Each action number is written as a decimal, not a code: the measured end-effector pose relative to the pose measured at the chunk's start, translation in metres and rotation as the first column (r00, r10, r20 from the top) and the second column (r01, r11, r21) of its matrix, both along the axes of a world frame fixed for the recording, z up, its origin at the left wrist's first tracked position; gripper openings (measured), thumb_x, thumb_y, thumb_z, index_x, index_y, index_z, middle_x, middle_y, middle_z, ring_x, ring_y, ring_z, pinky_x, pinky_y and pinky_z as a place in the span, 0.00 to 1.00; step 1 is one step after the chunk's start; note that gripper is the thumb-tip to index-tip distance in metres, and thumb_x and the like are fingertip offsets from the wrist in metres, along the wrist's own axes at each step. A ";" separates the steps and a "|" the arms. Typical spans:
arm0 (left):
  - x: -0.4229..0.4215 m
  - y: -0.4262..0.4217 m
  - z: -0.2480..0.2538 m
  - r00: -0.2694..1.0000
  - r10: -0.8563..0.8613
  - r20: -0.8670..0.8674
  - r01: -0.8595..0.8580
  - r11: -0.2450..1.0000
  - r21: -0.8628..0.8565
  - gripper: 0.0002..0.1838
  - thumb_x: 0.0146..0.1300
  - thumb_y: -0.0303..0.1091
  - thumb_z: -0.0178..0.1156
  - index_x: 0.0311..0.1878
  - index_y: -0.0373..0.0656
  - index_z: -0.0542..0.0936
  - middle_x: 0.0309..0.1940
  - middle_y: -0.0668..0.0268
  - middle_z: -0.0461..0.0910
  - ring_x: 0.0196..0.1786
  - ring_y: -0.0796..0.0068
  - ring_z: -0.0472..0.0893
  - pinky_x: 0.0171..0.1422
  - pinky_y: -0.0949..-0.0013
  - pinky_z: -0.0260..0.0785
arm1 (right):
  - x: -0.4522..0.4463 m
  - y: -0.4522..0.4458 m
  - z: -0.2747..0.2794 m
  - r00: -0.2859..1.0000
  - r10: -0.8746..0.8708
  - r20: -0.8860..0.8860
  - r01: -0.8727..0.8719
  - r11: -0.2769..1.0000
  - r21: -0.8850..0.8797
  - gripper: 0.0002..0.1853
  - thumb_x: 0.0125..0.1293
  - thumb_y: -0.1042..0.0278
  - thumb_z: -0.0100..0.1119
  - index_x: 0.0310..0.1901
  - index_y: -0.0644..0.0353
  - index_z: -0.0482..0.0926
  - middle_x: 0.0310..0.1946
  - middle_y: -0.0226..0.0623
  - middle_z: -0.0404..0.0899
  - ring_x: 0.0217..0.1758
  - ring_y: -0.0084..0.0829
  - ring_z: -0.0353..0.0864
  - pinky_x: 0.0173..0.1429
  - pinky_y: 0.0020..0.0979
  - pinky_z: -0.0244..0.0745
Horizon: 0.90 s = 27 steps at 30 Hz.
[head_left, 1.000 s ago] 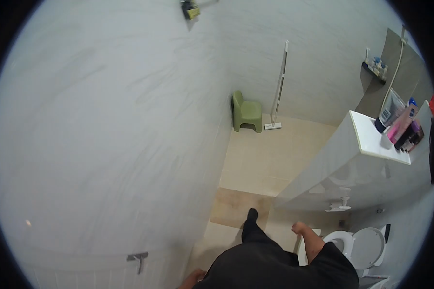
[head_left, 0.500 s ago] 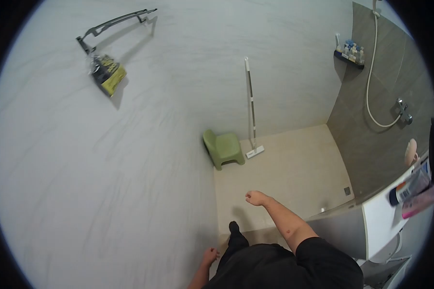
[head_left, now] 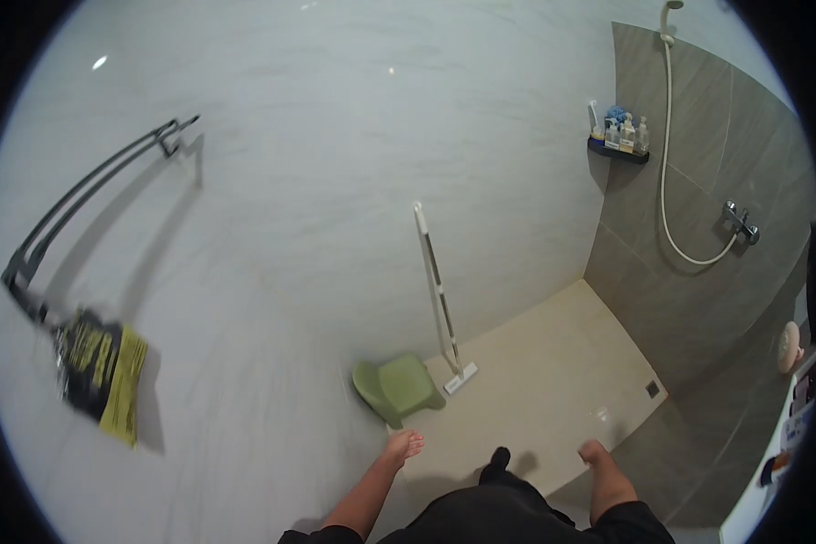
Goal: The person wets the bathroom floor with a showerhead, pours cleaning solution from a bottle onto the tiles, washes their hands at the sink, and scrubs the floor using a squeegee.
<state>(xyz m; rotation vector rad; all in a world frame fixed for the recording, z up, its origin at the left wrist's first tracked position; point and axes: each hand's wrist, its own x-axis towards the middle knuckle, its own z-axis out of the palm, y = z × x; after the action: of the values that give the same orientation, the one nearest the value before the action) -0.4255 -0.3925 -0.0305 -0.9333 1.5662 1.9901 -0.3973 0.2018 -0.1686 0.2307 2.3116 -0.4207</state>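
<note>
My left hand (head_left: pixel 405 446) is held out just in front of a green plastic stool (head_left: pixel 403 383), its fingers stretched and nothing in them. Whether the fingertips touch the stool I cannot tell, but a small gap seems to show. Over the beige floor (head_left: pixel 535 372), on the other side of my body, is my right hand (head_left: pixel 592 453); it is blurred and its fingers are hidden. Behind the stool, a long-handled cleaning tool (head_left: pixel 438 288) with a flat white head (head_left: pixel 461 378) leans against the pale wall.
On the left wall a dark rail (head_left: pixel 100 186) carries a yellow-and-black bag (head_left: pixel 102 372). A corner shelf (head_left: pixel 618 151) holds several bottles. The shower hose (head_left: pixel 665 154) hangs near the mixer tap (head_left: pixel 740 223). At the right edge, a white counter (head_left: pixel 751 494) holds toiletries. A drain (head_left: pixel 652 389) sits in the floor.
My view has tilted up and moved forward. My left hand has come forward and up beside the stool, while my right hand has swung back to the right. A dark foot has stepped ahead.
</note>
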 end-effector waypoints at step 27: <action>-0.585 0.036 0.041 0.692 -0.518 -0.503 0.140 0.780 -0.610 0.17 0.69 0.39 0.57 0.50 0.33 0.74 0.39 0.57 0.80 0.32 0.70 0.81 0.27 0.74 0.71 | -0.172 -0.215 0.155 0.564 -0.815 -0.132 0.738 0.570 -0.361 0.19 0.67 0.60 0.57 0.53 0.65 0.79 0.47 0.46 0.83 0.52 0.41 0.82 0.56 0.39 0.76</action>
<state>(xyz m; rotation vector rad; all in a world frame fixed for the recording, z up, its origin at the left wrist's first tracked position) -1.0101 -0.3561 0.0110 -0.0072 2.5522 1.6909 -0.5697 -0.0127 -0.0140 1.1739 2.2626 -1.2901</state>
